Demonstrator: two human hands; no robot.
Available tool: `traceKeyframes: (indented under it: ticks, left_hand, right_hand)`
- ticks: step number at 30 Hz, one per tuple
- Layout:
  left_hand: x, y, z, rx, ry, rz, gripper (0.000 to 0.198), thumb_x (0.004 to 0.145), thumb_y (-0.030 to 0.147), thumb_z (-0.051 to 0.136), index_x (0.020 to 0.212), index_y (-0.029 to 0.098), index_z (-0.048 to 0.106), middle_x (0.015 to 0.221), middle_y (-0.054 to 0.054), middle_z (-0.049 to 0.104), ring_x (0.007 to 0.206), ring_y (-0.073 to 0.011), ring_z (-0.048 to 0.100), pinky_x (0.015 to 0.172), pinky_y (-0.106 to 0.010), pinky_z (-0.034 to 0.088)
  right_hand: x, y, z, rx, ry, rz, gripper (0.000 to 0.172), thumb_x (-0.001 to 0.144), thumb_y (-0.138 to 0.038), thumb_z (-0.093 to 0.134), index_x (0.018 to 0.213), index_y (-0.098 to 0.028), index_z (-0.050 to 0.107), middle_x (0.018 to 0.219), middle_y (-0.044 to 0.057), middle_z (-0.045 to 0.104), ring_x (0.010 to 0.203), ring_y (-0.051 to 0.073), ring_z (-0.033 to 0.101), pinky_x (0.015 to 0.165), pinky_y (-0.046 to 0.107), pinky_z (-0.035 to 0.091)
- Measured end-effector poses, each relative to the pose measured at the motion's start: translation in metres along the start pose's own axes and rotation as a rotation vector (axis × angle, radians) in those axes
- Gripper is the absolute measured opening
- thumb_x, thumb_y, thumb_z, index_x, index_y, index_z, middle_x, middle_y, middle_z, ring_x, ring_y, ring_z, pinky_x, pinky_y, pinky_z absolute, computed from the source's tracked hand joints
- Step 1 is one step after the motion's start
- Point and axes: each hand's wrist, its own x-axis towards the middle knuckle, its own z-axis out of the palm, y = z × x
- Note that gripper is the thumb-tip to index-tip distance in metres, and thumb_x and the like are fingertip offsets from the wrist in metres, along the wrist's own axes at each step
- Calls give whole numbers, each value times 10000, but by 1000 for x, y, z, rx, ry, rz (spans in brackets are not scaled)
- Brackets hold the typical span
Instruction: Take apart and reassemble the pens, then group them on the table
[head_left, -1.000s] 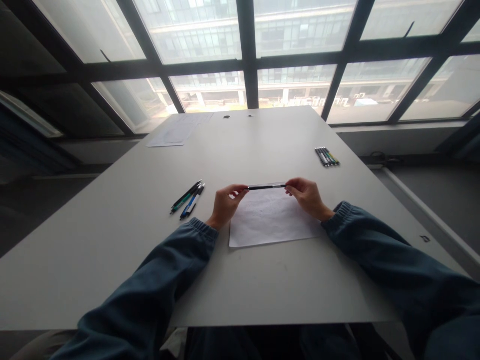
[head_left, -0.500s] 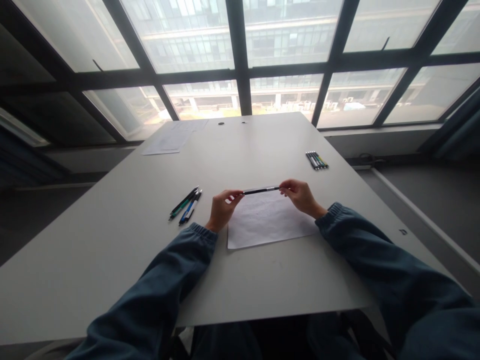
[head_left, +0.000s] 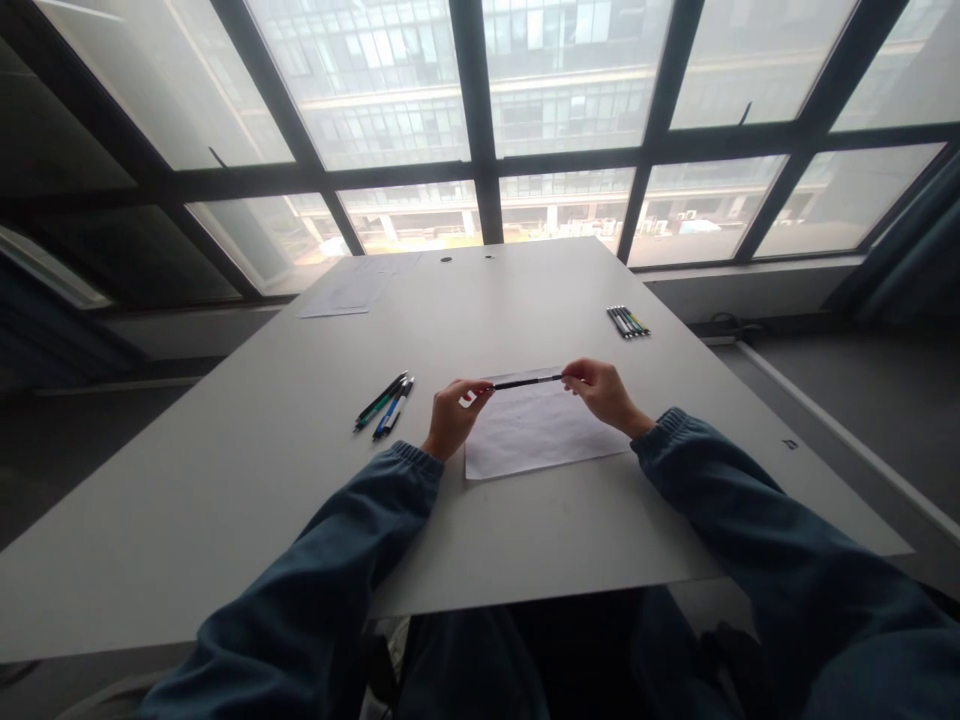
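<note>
Between my two hands a dark pen [head_left: 527, 381] is held nearly level, above the far part of a white sheet of paper [head_left: 536, 435]. My left hand [head_left: 454, 412] pinches its left end between thumb and fingers. At the other end, the fingertips of my right hand [head_left: 600, 393] are closed on the pen. Both tips of the pen are partly covered by fingers. Left of my left hand lie several loose pens [head_left: 384, 405], with black, green and blue parts, close together on the table.
Several pens [head_left: 628, 321] lie side by side in a row at the right of the white table [head_left: 285, 480]. Far left, more paper sheets [head_left: 346, 290] lie flat. Beyond the table's far edge stand large windows with a dark frame [head_left: 486, 205].
The camera view has shifted slightly, so the table and its objects sit a little differently in the picture. Both hands keep the pen in nearly the same pose.
</note>
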Motion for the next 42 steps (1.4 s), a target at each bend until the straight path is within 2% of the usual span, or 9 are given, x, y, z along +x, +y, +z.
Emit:
traceKeyframes:
  ticks: [9,20,27,42]
  left_hand:
    - [-1,3,4,-21,4,-13,206,836,406,739,916,223,789,862,-70,755,737,-179,644,707,-303,501]
    - [0,0,5,-1,-11,5,199,865,388,713,935,214,780,873,-71,758,755,-180,661,719,-307,515]
    - [0,0,5,3,2,20,192,872,379,717,935,210,779,872,-64,761,751,-173,662,709,-298,516]
    - [-1,-1,6,30,22,67,136,877,329,725,932,217,777,859,-41,764,745,-167,675,690,-297,534]
  right_hand:
    - [-8,10,2,15,43,-22,239,815,-404,713,868,-172,702,768,46,704,674,179,668,621,317,551]
    - [-9,9,1,36,50,-14,181,824,-343,705,871,-168,697,793,44,699,672,168,658,629,313,550]
    - [-10,13,3,35,52,-27,221,826,-384,710,869,-167,699,783,42,696,674,170,657,623,312,552]
    - [-12,13,5,55,74,-37,196,832,-363,711,859,-170,696,780,42,692,659,166,650,606,309,543]
